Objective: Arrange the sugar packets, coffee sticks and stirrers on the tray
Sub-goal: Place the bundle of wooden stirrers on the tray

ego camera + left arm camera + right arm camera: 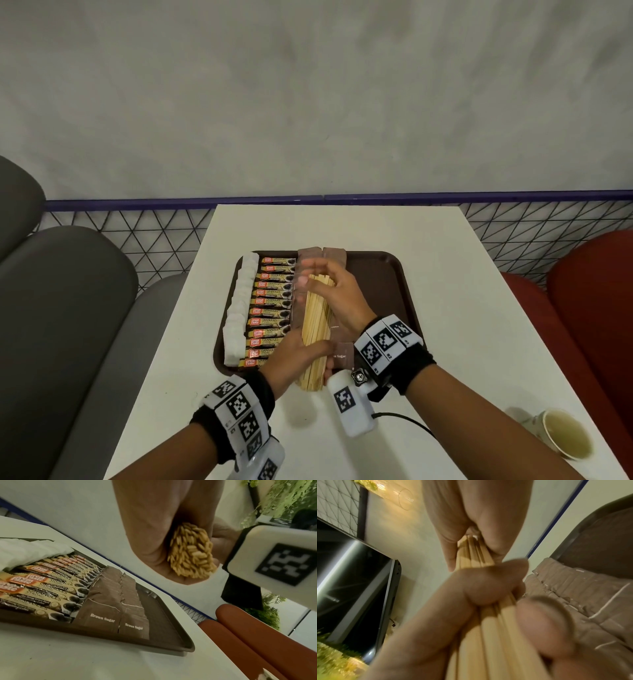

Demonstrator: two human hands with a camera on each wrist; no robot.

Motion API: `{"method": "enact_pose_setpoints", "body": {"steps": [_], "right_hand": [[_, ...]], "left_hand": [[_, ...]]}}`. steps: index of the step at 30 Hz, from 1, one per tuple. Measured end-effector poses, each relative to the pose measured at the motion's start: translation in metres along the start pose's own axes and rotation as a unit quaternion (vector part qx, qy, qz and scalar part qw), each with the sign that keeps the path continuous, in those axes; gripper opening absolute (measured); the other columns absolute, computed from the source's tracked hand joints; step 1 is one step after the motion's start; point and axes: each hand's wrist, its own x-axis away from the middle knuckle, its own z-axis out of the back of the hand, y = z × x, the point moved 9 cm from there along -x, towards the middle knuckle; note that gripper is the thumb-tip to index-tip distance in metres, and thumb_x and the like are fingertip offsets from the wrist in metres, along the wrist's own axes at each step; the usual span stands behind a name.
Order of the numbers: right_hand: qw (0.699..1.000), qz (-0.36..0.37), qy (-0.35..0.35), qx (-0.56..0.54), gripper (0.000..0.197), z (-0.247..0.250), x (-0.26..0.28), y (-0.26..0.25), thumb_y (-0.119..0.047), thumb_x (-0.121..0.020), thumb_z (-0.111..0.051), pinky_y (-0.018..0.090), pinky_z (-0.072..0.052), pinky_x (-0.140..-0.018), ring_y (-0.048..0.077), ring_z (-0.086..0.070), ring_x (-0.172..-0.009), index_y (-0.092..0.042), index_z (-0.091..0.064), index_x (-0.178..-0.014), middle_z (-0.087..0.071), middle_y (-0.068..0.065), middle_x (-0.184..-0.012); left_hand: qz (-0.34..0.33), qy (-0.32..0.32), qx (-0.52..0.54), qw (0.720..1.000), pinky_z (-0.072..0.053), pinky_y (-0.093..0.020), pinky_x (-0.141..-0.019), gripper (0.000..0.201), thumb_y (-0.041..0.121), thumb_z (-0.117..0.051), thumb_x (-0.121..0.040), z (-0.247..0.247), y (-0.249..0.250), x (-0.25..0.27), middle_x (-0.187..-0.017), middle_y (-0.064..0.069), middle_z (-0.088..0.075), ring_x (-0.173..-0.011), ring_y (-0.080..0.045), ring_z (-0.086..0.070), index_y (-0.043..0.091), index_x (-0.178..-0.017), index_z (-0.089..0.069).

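A brown tray [387, 274] lies on the white table [472, 325]. From left to right it holds a column of white sugar packets [239, 305], a column of coffee sticks [270, 308] and brown sugar packets [310, 255]. Both hands hold a thick bundle of wooden stirrers [317, 329] lengthwise above the brown sugar packets. My left hand [301, 349] grips its near end, and my right hand [329, 284] grips the far end, its fingers blurred. In the left wrist view the stirrer ends [190, 551] show in my left hand [154, 534], above the brown sugar packets [106, 601]. In the right wrist view my right hand [471, 534] clasps the stirrers [488, 635].
A paper cup [565, 435] with pale liquid stands at the table's near right corner. A black cable [404, 419] runs from the right wrist camera. Grey seats [68, 308] flank the table on the left and red seats [589, 308] on the right. The tray's right part is bare.
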Motion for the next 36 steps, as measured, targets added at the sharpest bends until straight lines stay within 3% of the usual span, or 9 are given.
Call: {"method": "enact_pose_setpoints", "body": {"steps": [2, 4, 10, 15, 19, 24, 26, 29, 36], "right_hand": [[1.0, -0.005, -0.012, -0.008, 0.017, -0.002, 0.002, 0.004, -0.001, -0.084, -0.061, 0.022, -0.055, -0.055, 0.008, -0.063, -0.059, 0.003, -0.061, -0.101, -0.06, 0.009, -0.082], [1.0, -0.013, -0.007, 0.003, 0.013, 0.002, 0.004, 0.009, -0.002, -0.085, -0.06, 0.02, -0.053, -0.049, 0.006, -0.06, -0.048, 0.002, -0.061, -0.097, -0.06, 0.007, -0.075], [0.999, -0.024, -0.011, 0.024, 0.006, 0.021, 0.008, 0.025, -0.006, -0.086, -0.06, 0.017, -0.052, -0.055, 0.003, -0.059, -0.05, -0.011, -0.061, -0.083, -0.064, -0.008, -0.055], [0.997, -0.064, 0.012, 0.042, 0.002, 0.049, 0.009, 0.049, -0.013, -0.085, -0.064, 0.028, -0.052, -0.067, 0.01, -0.061, -0.06, -0.014, -0.063, -0.084, -0.063, 0.004, -0.07], [0.994, -0.088, 0.029, 0.049, 0.004, 0.072, 0.006, 0.059, -0.012, -0.084, -0.064, 0.021, -0.051, -0.065, 0.007, -0.061, -0.059, -0.014, -0.062, -0.081, -0.063, -0.001, -0.069], [0.991, -0.108, 0.063, 0.044, 0.004, 0.104, -0.007, 0.066, -0.014, -0.084, -0.064, 0.028, -0.053, -0.066, 0.012, -0.061, -0.063, -0.011, -0.063, -0.087, -0.062, 0.006, -0.074], [0.989, -0.115, 0.078, 0.057, 0.011, 0.119, -0.012, 0.069, -0.02, -0.085, -0.064, 0.031, -0.053, -0.079, 0.014, -0.062, -0.078, -0.014, -0.063, -0.094, -0.064, 0.004, -0.087], [0.98, -0.143, 0.125, 0.064, 0.032, 0.148, -0.016, 0.074, -0.033, -0.09, -0.055, 0.035, -0.045, -0.099, 0.017, -0.056, -0.106, -0.014, -0.055, -0.115, -0.058, 0.003, -0.112], [0.946, -0.254, 0.203, 0.012, 0.047, 0.206, -0.008, 0.098, -0.029, -0.1, -0.033, 0.037, -0.041, -0.102, 0.032, -0.05, -0.12, 0.0, -0.035, -0.136, -0.049, 0.021, -0.131]], "left_hand": [[-0.009, -0.007, 0.009, 1.0, -0.051, -0.027, -0.059, 0.023, 0.011, -0.064, -0.079, -0.006, -0.001, 0.001, -0.067, -0.008, -0.062, -0.058, -0.019, -0.059, 0.003, -0.1, -0.058], [-0.018, -0.006, 0.041, 0.999, -0.053, -0.026, -0.061, 0.03, 0.011, -0.066, -0.079, -0.011, -0.003, 0.002, -0.075, -0.01, -0.065, -0.065, -0.019, -0.061, 0.004, -0.107, -0.057], [0.008, 0.005, 0.096, 0.995, -0.053, -0.034, -0.063, 0.011, 0.012, -0.064, -0.085, -0.021, -0.014, -0.007, -0.077, -0.014, -0.065, -0.062, -0.023, -0.061, 0.016, -0.095, -0.061], [0.09, -0.045, 0.092, 0.991, -0.054, -0.035, -0.076, 0.037, 0.021, -0.067, -0.085, -0.038, -0.038, -0.022, -0.099, -0.017, -0.061, -0.079, -0.023, -0.063, 0.009, -0.117, -0.055], [0.134, -0.105, 0.056, 0.984, -0.048, -0.039, -0.093, 0.047, 0.019, -0.067, -0.078, -0.056, -0.044, -0.037, -0.108, -0.018, -0.061, -0.097, -0.026, -0.059, 0.007, -0.121, -0.053], [0.142, -0.139, 0.046, 0.979, -0.053, -0.031, -0.073, 0.029, 0.003, -0.06, -0.085, -0.074, -0.039, -0.068, -0.086, -0.012, -0.061, -0.076, -0.021, -0.062, 0.0, -0.114, -0.054], [0.138, -0.133, 0.033, 0.981, -0.054, -0.03, -0.071, 0.026, 0.002, -0.059, -0.086, -0.079, -0.038, -0.079, -0.084, -0.012, -0.061, -0.073, -0.02, -0.063, 0.0, -0.111, -0.054], [0.128, -0.091, 0.011, 0.988, -0.055, -0.029, -0.067, 0.017, 0.001, -0.057, -0.088, -0.079, -0.037, -0.099, -0.08, -0.01, -0.061, -0.067, -0.017, -0.064, 0.002, -0.105, -0.053], [0.121, 0.015, -0.008, 0.993, -0.054, -0.028, -0.063, 0.007, 0.001, -0.058, -0.088, -0.074, -0.039, -0.153, -0.076, -0.01, -0.063, -0.057, -0.012, -0.065, 0.008, -0.088, -0.057]]}}
